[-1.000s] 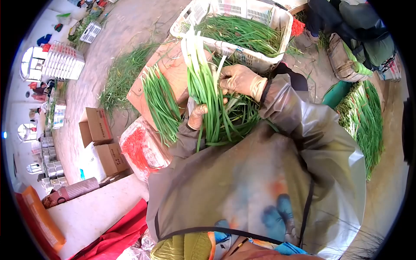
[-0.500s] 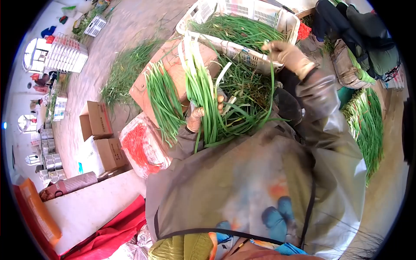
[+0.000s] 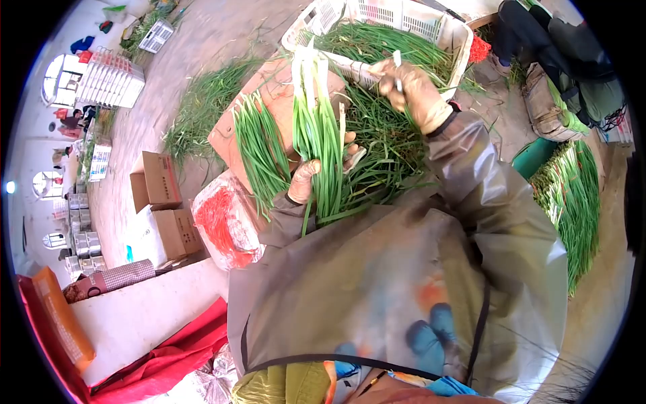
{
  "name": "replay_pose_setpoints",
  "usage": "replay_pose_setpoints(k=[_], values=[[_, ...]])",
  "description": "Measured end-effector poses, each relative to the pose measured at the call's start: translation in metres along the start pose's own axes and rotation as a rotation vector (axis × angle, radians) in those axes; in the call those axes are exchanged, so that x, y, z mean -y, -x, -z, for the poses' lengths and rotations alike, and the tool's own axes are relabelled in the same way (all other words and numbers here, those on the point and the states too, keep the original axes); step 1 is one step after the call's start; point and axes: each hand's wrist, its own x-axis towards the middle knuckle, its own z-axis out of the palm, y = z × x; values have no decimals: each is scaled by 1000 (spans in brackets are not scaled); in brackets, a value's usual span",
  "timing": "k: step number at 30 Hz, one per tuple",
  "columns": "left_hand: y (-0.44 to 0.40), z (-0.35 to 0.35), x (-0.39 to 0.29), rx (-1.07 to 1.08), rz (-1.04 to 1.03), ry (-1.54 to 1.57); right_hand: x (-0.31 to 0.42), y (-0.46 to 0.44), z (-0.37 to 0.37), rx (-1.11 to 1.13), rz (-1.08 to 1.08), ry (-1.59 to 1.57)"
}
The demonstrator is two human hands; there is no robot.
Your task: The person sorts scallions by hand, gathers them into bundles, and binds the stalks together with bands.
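Observation:
Gloved, my left hand (image 3: 306,180) is wrapped round a bundle of green stalks (image 3: 321,135) with pale ends pointing away from me. My right hand (image 3: 414,91), also gloved, is raised over the near right side of the white crate; its fingers are closed around a small whitish piece (image 3: 398,67) that I cannot make out. Left of the held bundle, another green bundle (image 3: 259,145) lies on the reddish board (image 3: 282,77). Loose greens (image 3: 387,141) are heaped between my hands and my apron.
The white crate (image 3: 464,64) holds more greens. Red ties (image 3: 219,219) lie on a block at the left, beside cardboard boxes (image 3: 176,232). Stacked greens (image 3: 572,209) stand at the right. Another person's dark-clothed legs (image 3: 518,34) show at the upper right.
My right hand went from the bundle out to the right with a long green leaf, then came back partway left. The leaf no longer hangs from it. My left hand keeps the bundle.

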Motion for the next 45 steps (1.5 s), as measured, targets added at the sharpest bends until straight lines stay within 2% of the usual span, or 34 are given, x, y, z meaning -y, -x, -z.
replay_pose_setpoints(k=[1, 3, 5, 6, 7, 9, 10, 12, 13, 17, 19, 20, 21, 23, 24, 25, 27, 28, 29, 31, 32, 33, 35, 36, 37, 39, 40, 41, 43, 44, 45], values=[[1, -1, -2, -7, -8, 20, 2, 11, -4, 129, -30, 163], [-3, 7, -3, 31, 5, -26, -15, 22, -26, 179, -132, 261], [-6, 9, -2, 69, 24, -66, -50, 16, -32, 222, 252, 455], [-6, 8, -2, 92, 44, -89, -47, 19, -35, 178, 125, 328], [-6, 5, -3, 115, 64, -114, -64, 4, -26, 196, 181, 161], [-1, 2, -5, 48, 18, -86, -46, 14, -22, 147, -64, 116], [3, 12, -4, -39, 17, -82, -42, 18, -20, 132, -85, 136], [7, 33, 1, -223, -10, -78, -55, 14, -13, 118, -102, 148], [8, 42, 4, -244, -22, -59, -56, 15, -12, 125, -139, 145], [9, 39, 6, -220, -12, 3, -46, 11, -8, 26, -36, 252], [7, 37, 6, -200, -9, 9, -25, 8, -7, -109, -16, 106], [7, 34, 4, -192, -8, 1, -19, 7, -11, -106, 4, 179], [8, 29, 2, -192, -8, -14, -14, 3, -11, 16, -74, 348], [7, 20, -3, -199, -12, -55, -5, 10, -21, 146, -103, 384], [8, 22, -4, -91, -11, 103, -22, 1, -20, 174, 70, 369], [5, 22, -4, -93, -14, 106, -35, -6, -16, 196, 133, 304], [-4, 19, -9, 135, -22, -141, -30, -2, -27, 129, 90, 387], [-6, 16, -13, 84, 0, -294, -27, 3, -32, 124, 98, 430], [-8, 9, -17, 79, -3, -292, -29, 6, -35, 129, 97, 431], [-12, -5, -21, -43, 77, -540, -33, 9, -41, 131, 132, 333], [-15, 1, -15, -117, 20, -426, -36, 7, -38, 144, 79, 229], [-15, 7, -15, -118, 17, -425, -38, 6, -33, 129, 52, 266], [-12, 18, -16, -150, -30, -434, -46, 4, -20, 121, 112, 258], [-13, 17, -8, -135, -50, -172, -53, -1, -14, 109, 305, 356], [-11, 17, -6, -138, -48, -168, -59, -3, -7, 70, 289, 338], [-10, 16, -4, -182, 8, 122, -32, 11, -11, 73, 22, 191], [-10, 22, -2, -196, 9, 85, -20, 13, -11, 154, -82, 102], [-8, 20, -4, -200, 6, 87, -17, 13, -12, 293, -74, 38], [-5, 12, -11, -214, 110, 7, -14, 13, -26, 162, -168, 253], [-6, 3, -14, -183, 121, 1, -19, 8, -31, 179, -132, 379], [-9, 2, -14, -148, 74, -141, -25, 2, -35, 193, -95, 505]])
